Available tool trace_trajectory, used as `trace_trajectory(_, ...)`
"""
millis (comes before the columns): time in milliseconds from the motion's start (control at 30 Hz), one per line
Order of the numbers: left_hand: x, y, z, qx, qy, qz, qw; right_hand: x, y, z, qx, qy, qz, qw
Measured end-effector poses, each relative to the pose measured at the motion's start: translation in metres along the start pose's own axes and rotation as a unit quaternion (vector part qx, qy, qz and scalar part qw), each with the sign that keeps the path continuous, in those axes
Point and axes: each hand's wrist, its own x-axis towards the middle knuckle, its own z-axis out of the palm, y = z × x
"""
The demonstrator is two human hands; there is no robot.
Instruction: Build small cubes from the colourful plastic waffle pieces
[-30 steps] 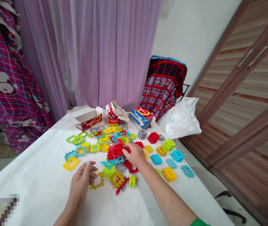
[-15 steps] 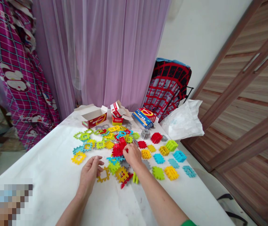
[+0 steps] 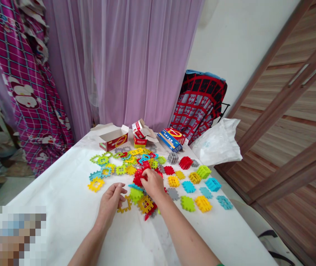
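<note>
My right hand (image 3: pixel 154 183) is over the middle of the toy heap, its fingers pinched on a red interlocking tile (image 3: pixel 138 178) with notched edges. More red pieces lie around and behind those fingers, and the hand hides part of them. My left hand (image 3: pixel 110 201) hovers at the heap's near left side, fingers loosely curved and apart, holding nothing. Just right of it are a dark yellow square frame (image 3: pixel 127 205), a lime green tile (image 3: pixel 135 194) and a yellow window tile (image 3: pixel 145 204).
On the right lie several sorted stacks, among them a yellow stack (image 3: pixel 203 204) and a blue stack (image 3: pixel 212 184). An opened red box (image 3: pixel 115 141), a blue box (image 3: pixel 170 141) and a white plastic bag (image 3: pixel 217 142) stand along the white table's (image 3: pixel 55 188) back.
My right hand has shifted slightly left and toward the red pieces. My left hand stays nearly in place. The whole view has moved a little.
</note>
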Motion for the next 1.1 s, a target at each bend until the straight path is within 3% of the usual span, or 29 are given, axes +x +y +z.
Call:
trace_trajectory(67,-0.003,0.003,0.001,0.002,-0.019,-0.012,1.000,-0.011,0.002,0.000,0.063,0.062,-0.058,0.994)
trace_trajectory(167,-0.008,0.007,0.003,0.005,-0.059,-0.039,0.998,-0.034,0.003,-0.001,0.123,0.150,-0.179,0.965)
trace_trajectory(300,-0.012,0.008,0.005,0.004,-0.098,-0.050,0.994,-0.059,0.007,0.000,0.129,0.185,-0.264,0.938)
trace_trajectory(667,-0.015,0.006,0.006,0.007,-0.170,-0.080,0.982,-0.076,0.011,0.000,0.107,0.205,-0.238,0.943)
trace_trajectory(867,-0.012,0.004,0.004,-0.019,-0.128,-0.076,0.989,-0.076,0.017,-0.004,0.145,0.248,-0.163,0.944)
trace_trajectory(1000,-0.011,0.004,0.004,-0.012,-0.114,-0.084,0.990,-0.075,0.018,-0.012,0.191,0.194,-0.127,0.954)
trace_trajectory(1100,-0.011,0.005,0.005,-0.007,-0.118,-0.086,0.989,-0.076,0.013,-0.016,0.200,0.156,-0.139,0.957)
